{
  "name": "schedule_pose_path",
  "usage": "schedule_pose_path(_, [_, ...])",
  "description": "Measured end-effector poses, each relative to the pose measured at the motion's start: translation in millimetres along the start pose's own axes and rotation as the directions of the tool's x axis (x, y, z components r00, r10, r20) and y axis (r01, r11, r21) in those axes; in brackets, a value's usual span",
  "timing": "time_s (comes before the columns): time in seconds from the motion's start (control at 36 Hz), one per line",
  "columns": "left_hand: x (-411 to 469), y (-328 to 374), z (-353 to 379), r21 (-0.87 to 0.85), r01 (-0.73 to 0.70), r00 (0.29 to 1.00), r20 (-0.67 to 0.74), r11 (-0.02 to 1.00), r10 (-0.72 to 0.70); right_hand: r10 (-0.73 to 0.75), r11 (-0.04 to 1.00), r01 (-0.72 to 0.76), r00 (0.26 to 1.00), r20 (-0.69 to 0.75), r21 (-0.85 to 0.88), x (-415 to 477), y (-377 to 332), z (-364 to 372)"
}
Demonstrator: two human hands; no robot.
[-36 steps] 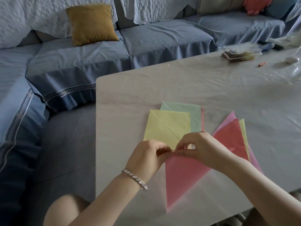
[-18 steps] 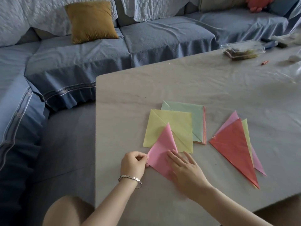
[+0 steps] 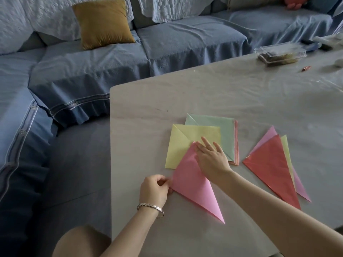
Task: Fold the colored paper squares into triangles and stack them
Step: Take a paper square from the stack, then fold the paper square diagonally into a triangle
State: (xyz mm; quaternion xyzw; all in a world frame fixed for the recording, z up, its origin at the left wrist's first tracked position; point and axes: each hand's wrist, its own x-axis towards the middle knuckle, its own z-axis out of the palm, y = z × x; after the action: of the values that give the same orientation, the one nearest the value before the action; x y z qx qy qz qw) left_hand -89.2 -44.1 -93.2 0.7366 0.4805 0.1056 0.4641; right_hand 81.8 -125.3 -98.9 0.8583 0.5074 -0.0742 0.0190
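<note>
Right hand (image 3: 211,156) lies flat, fingers spread, pressing the upper edge of the pink triangle (image 3: 193,180) on the table (image 3: 204,93). Left hand (image 3: 155,189) pinches its left corner. Triangle overlaps the yellow square (image 3: 182,145); green square (image 3: 219,130) behind; folded stack (image 3: 272,164) lies apart, right.

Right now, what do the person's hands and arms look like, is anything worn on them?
Both forearms are bare, with no sleeves in view and no gloves. The left hand has a silver metal link bracelet around its wrist. The right hand shows no bracelet, watch or ring that I can make out.
</note>
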Motion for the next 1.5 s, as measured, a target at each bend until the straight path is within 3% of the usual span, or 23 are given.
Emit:
schedule_pose_path(0.33, [-2.0, -1.1, 1.3, -0.025, 0.026, 1.0, -0.005, 0.999, -0.026, -0.004, 0.998, 0.0, 0.999, 0.054, 0.059, 22.0, 14.0, -2.2])
schedule_pose_path(0.61, [-3.1, -0.1, 0.4, -0.035, 0.002, 1.0, -0.025, 0.999, -0.003, -0.184, 0.981, 0.167, 0.958, 0.218, 0.096, -25.6, 36.3, -7.5])
schedule_pose_path(1.0, [-2.0, -3.1, 1.0, -0.085, 0.045, 0.998, -0.028, 0.995, -0.048, -0.27, 0.953, 0.219, 0.927, 0.262, 0.209, -93.3, 37.0, 8.9])
schedule_pose_path(1.14, [-2.7, -2.8, 1.9, -0.078, 0.036, 0.999, -0.036, 0.996, -0.039, -0.298, 0.95, 0.242, 0.892, 0.339, 0.2, -99.2, 33.5, -0.2])
schedule_pose_path(1.19, [-3.5, -0.6, 2.3, -0.097, 0.019, 0.999, -0.039, 0.995, -0.023, -0.265, 0.937, 0.168, 0.913, 0.31, 0.306, -97.7, 29.0, -5.6])
schedule_pose_path(1.25, [-4.6, 4.5, 2.8, -0.155, -0.002, 1.0, -0.027, 0.988, -0.003, -0.164, 0.851, 0.037, 0.966, 0.199, 0.523, -93.1, 23.1, -9.1])
schedule_pose_path(1.31, [-8.5, 14.8, 4.3, -0.275, -0.002, 1.0, 0.019, 0.961, 0.007, -0.007, 0.644, -0.037, 0.999, 0.054, 0.764, -85.9, 18.3, -9.4])
schedule_pose_path(1.36, [-13.0, 26.6, 7.5, -0.369, 0.003, 0.997, 0.072, 0.93, 0.025, 0.154, 0.451, -0.013, 0.986, -0.063, 0.892, -81.2, 13.6, -11.3])
schedule_pose_path(1.44, [-14.1, 40.4, 12.8, -0.39, -0.048, 0.99, 0.103, 0.92, 0.096, 0.363, 0.409, -0.01, 0.919, -0.152, 0.912, -79.3, 18.5, -16.7])
schedule_pose_path(1.5, [-7.9, 44.5, 14.4, -0.287, -0.133, 0.987, 0.053, 0.949, 0.155, 0.453, 0.426, -0.034, 0.873, -0.18, 0.904, -80.3, 32.2, -22.9])
